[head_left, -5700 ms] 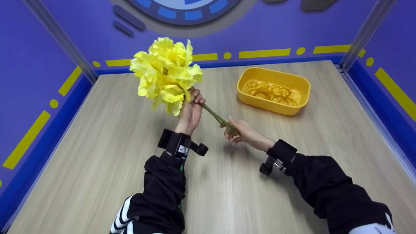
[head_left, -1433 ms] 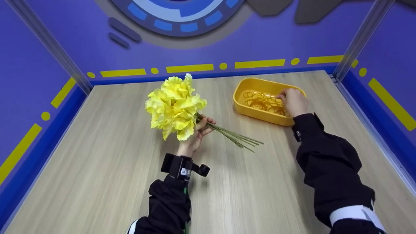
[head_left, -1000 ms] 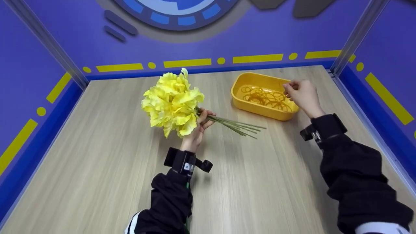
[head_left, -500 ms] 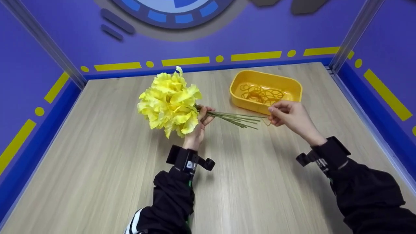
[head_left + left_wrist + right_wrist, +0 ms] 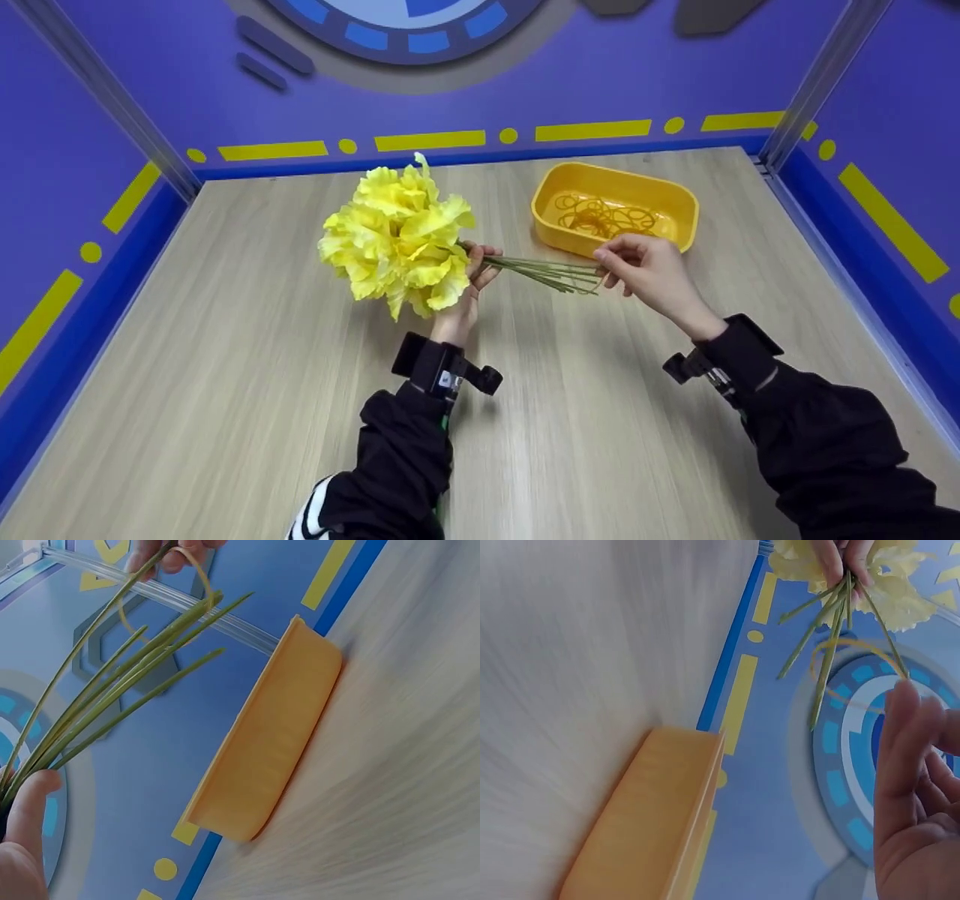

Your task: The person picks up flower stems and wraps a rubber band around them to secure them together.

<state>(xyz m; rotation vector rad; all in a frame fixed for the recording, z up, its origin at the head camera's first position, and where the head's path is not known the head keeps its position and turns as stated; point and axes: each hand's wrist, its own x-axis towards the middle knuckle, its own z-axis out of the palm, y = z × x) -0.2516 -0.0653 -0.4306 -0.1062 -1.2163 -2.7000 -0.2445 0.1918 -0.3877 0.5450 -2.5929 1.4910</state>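
Note:
A bunch of yellow flowers (image 5: 397, 232) is gripped near the blooms by my left hand (image 5: 466, 296), its green stems (image 5: 540, 271) fanning out to the right. My right hand (image 5: 656, 281) pinches a thin yellow rubber band (image 5: 832, 652) between thumb and finger at the stem ends. In the left wrist view the band (image 5: 201, 577) loops around some of the stems (image 5: 127, 679); one stem reaches up to the right fingertips. Whether every stem lies inside the loop, I cannot tell.
Just behind my right hand a yellow-orange tray (image 5: 555, 229) holds several loose rubber bands (image 5: 600, 216). The wooden table (image 5: 262, 375) is bordered by blue-purple panels (image 5: 420, 105) at the back and both sides.
My right hand has come from the tray, left and toward me, to the stem ends with a rubber band, which now loops over some stems. My left hand still grips the flowers.

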